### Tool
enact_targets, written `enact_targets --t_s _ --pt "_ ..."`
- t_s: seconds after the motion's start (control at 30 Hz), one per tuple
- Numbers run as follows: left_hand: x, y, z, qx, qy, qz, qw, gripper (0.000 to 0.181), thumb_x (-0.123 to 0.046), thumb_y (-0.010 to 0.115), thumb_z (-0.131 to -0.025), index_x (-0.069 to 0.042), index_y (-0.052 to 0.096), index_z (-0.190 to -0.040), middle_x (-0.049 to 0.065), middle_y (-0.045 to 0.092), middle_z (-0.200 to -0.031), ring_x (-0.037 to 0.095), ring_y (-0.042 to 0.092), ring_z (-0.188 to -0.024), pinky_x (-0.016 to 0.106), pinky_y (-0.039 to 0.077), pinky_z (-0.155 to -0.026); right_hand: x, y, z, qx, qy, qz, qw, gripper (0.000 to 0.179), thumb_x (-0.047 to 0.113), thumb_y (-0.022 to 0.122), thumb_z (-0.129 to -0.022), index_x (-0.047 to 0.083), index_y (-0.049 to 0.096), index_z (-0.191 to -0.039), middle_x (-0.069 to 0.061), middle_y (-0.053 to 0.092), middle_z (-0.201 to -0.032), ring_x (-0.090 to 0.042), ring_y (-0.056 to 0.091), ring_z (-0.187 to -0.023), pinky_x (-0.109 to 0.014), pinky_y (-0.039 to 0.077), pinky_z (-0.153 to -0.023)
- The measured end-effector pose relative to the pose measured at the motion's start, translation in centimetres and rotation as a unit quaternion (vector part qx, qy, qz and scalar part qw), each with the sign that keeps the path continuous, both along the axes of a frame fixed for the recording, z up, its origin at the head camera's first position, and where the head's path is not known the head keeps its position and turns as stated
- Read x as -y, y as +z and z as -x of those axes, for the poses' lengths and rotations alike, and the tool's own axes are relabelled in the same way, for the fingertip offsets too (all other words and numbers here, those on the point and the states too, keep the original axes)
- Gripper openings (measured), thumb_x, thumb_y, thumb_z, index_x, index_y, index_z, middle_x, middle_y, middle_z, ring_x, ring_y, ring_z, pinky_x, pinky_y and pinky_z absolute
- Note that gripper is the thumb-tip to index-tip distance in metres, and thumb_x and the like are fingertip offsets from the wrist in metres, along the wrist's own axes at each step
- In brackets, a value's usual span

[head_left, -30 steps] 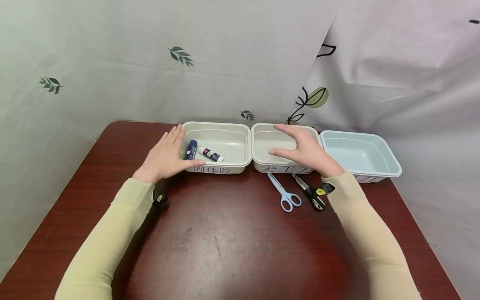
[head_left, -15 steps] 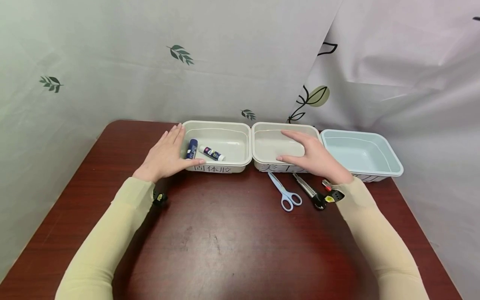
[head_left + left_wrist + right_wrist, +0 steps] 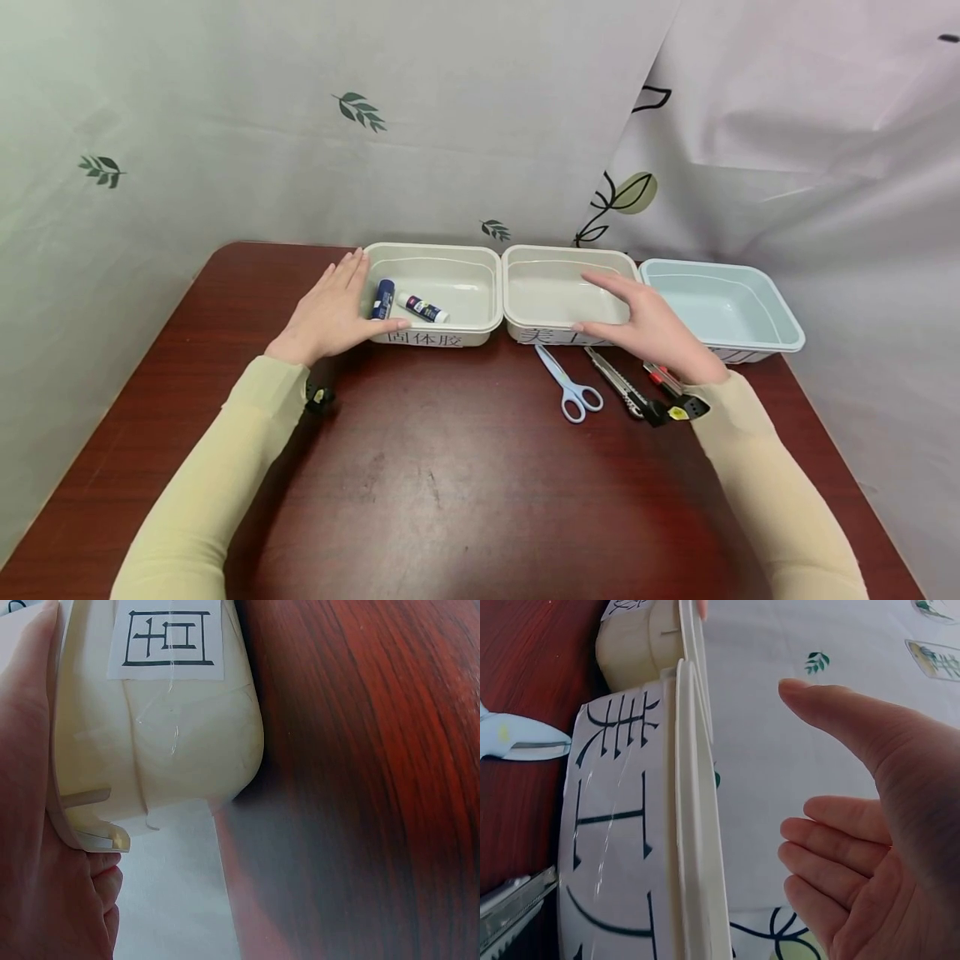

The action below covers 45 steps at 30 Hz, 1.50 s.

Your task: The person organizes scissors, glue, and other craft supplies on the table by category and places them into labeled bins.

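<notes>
In the head view my left hand (image 3: pixel 330 310) rests at the left end of the cream bin (image 3: pixel 465 336), thumb along its front rim and the other fingers at its left side. Two glue sticks lie in that bin: a dark blue glue stick (image 3: pixel 384 298) by the left wall and a white-capped glue stick (image 3: pixel 422 308) beside it. My right hand (image 3: pixel 656 329) is spread over the right part of the middle cream bin (image 3: pixel 543 322), holding nothing. The right wrist view shows its palm and thumb (image 3: pixel 847 712) apart above the bin's rim.
Light-blue scissors (image 3: pixel 572 387), a box cutter (image 3: pixel 618 379) and a red-and-grey cutter (image 3: pixel 662 377), partly under my right wrist, lie before the bins. A pale blue bin (image 3: pixel 783 321) stands at the right. A patterned cloth (image 3: pixel 450 125) hangs behind.
My right hand has drifted right and slightly nearer across the middle bin, and the red-and-grey cutter has come into view from under the wrist. My left hand has stayed put.
</notes>
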<state>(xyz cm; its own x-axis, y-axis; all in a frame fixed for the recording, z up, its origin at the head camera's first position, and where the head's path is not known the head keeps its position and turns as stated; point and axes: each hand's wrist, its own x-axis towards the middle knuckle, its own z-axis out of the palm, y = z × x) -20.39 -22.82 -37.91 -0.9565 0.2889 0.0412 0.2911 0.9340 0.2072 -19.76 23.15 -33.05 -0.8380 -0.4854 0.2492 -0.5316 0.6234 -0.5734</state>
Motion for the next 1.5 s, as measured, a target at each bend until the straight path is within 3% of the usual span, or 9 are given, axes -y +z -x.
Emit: enact_targets --t_s 0.47,0.67,0.83,0.97,1.2,1.5 --pt "-0.1 0.2 -0.2 0.003 -0.001 -0.004 1.0000 0.127 -0.083 0.053 -0.084 0.006 0.006 -0.160 0.023 0.005 -0.167 0.034 0.003 -0.154 0.045 0.001 -0.124 -2.3 -0.3 -1.2 -0.002 -0.024 -0.005 0.9997 0.075 0.034 0.088 -0.083 0.012 0.057 -0.147 -0.003 0.058 -0.143 -0.024 0.051 -0.134 -0.049 0.040 -0.109" --pt "-0.1 0.1 -0.1 -0.001 -0.001 -0.004 1.0000 0.127 -0.083 0.054 -0.084 0.006 0.006 -0.160 0.023 0.006 -0.167 0.034 0.004 -0.154 0.044 0.001 -0.124 -3.0 -0.2 -2.1 0.035 -0.045 -0.002 0.9984 0.076 0.042 0.086 -0.083 0.018 0.055 -0.149 0.001 0.056 -0.145 -0.022 0.047 -0.136 -0.049 0.038 -0.110" --pt "-0.1 0.1 -0.1 -0.001 -0.001 -0.007 1.0000 0.127 -0.084 0.054 -0.083 0.006 0.006 -0.160 0.023 0.007 -0.167 0.033 0.003 -0.154 0.044 0.001 -0.124 -3.5 -0.2 -3.0 0.055 -0.055 0.000 0.9970 0.073 0.040 0.085 -0.085 0.016 0.057 -0.147 0.000 0.057 -0.144 -0.024 0.048 -0.137 -0.049 0.038 -0.111" --pt "-0.1 0.1 -0.1 0.001 -0.002 -0.010 0.9999 0.127 -0.084 0.053 -0.083 0.006 0.006 -0.160 0.024 0.006 -0.167 0.034 0.002 -0.154 0.044 0.000 -0.124 -3.9 -0.3 -3.5 0.046 -0.053 -0.009 0.9975 0.067 0.034 0.086 -0.085 0.011 0.060 -0.143 -0.003 0.060 -0.141 -0.025 0.052 -0.133 -0.043 0.041 -0.110" --pt "-0.1 0.1 -0.1 0.002 0.000 -0.008 1.0000 0.127 -0.084 0.053 -0.083 0.006 0.006 -0.160 0.023 0.005 -0.167 0.033 0.002 -0.154 0.044 0.000 -0.124 -4.5 -1.1 -4.4 0.020 -0.046 -0.026 0.9984 0.060 0.030 0.086 -0.085 0.006 0.066 -0.136 -0.004 0.066 -0.132 -0.023 0.058 -0.126 -0.018 0.042 -0.103" --pt "-0.1 0.1 0.0 0.003 -0.001 -0.007 1.0000 0.128 -0.085 0.052 -0.083 0.006 0.006 -0.160 0.023 0.005 -0.167 0.034 0.003 -0.154 0.044 0.000 -0.124 -5.0 -1.5 -5.7 -0.027 -0.070 -0.017 0.9970 0.055 0.026 0.088 -0.082 0.009 0.070 -0.131 -0.001 0.069 -0.126 -0.018 0.063 -0.116 -0.007 0.040 -0.094"
